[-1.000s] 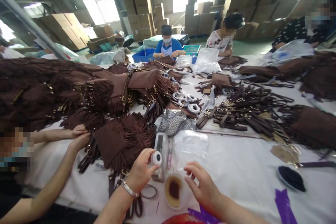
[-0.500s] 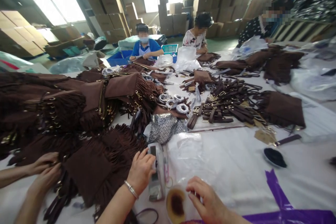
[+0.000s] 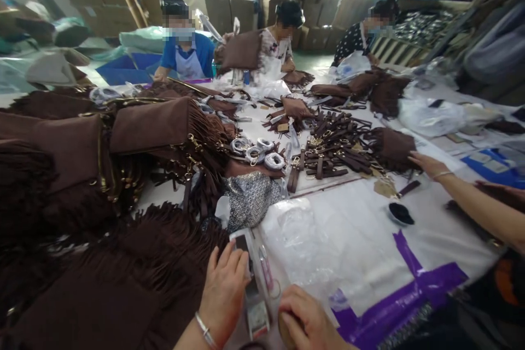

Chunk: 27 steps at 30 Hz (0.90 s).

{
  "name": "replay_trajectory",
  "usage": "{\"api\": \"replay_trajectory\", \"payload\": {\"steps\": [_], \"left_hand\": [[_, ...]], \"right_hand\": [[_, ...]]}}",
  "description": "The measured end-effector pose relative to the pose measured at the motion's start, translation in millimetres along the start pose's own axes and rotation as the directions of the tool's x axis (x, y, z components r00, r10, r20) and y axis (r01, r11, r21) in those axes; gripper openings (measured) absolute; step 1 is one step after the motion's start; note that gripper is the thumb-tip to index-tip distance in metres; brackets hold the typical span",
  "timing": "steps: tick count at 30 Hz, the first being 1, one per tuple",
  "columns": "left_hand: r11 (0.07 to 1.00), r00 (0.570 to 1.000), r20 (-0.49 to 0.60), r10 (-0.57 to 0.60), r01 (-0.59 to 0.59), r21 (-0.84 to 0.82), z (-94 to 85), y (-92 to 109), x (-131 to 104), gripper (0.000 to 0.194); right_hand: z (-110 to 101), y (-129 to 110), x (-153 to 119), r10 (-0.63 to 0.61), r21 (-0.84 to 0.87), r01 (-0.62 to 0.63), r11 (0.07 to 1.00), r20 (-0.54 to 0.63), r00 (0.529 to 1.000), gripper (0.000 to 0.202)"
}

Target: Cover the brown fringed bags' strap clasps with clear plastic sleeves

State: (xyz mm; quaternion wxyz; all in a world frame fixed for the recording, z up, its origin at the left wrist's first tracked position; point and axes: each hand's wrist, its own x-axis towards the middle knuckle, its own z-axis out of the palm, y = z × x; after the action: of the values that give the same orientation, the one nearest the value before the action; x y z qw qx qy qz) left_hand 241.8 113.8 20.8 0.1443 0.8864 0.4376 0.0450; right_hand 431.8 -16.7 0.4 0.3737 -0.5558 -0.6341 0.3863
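Note:
My left hand (image 3: 225, 287), with a silver bracelet at the wrist, rests over a narrow tray-like box (image 3: 255, 306), its fingers curled at the box's upper part; what they hold, if anything, is hidden. To the right, my right hand (image 3: 305, 317) is closed round a brownish round object (image 3: 286, 331) near the bottom edge. Pink-handled scissors (image 3: 266, 268) lie between the box and a clear plastic bag (image 3: 295, 235). Brown fringed bags (image 3: 102, 295) are heaped on the left.
Patterned cloth (image 3: 250, 199), wrapped rings (image 3: 274, 161) and brown straps (image 3: 332, 147) lie ahead. Purple tape (image 3: 394, 306) and a small dark dish (image 3: 400, 213) are at right. Another person's hand (image 3: 430, 165) reaches in from the right. Several people sit beyond.
The view has shifted. My right hand has closed round the round object at the dish's former place. The other person's hands at left are out of view; a person across lifts a brown bag.

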Motion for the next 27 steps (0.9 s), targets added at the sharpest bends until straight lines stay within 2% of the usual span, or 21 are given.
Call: {"api": "replay_trajectory", "payload": {"steps": [4,7,10,14,16,20,23,27], "left_hand": [[0.998,0.997,-0.073,-0.012,0.016,0.061,6.2,-2,0,0.031],[0.995,0.997,-0.071,0.004,0.003,0.101,9.0,-3,8,0.02],[0.994,0.997,-0.057,0.044,-0.038,0.102,12.9,-8,9,0.022],[0.997,0.992,-0.112,0.061,-0.055,0.058,12.5,-14,-7,0.036],[0.998,0.991,-0.129,0.023,-0.016,0.052,8.0,-9,-16,0.041],[0.986,0.992,-0.081,-0.096,0.105,0.128,4.0,16,-18,0.05],[0.957,0.976,-0.075,-0.204,0.215,0.195,12.1,32,-8,0.051],[0.914,0.949,-0.111,-0.297,0.316,0.253,24.5,40,5,0.041]], "right_hand": [[21,-7,0,-0.02,0.007,0.02,1.0,-0.022,1.0,0.016],[27,-11,-3,-0.035,0.005,0.035,0.999,-0.005,0.999,0.02],[23,-12,-9,-0.072,0.025,0.072,0.997,0.0,0.997,0.022],[9,-9,-18,-0.098,0.059,0.1,0.993,-0.047,0.994,0.015],[1,-8,-22,-0.105,0.084,0.109,0.991,-0.052,0.993,0.014],[-9,-3,-31,-0.156,0.117,0.164,0.98,-0.071,0.985,0.015],[-11,3,-39,-0.194,0.129,0.201,0.971,-0.064,0.979,0.014],[-10,10,-48,-0.239,0.135,0.243,0.961,-0.043,0.97,0.016]]}}
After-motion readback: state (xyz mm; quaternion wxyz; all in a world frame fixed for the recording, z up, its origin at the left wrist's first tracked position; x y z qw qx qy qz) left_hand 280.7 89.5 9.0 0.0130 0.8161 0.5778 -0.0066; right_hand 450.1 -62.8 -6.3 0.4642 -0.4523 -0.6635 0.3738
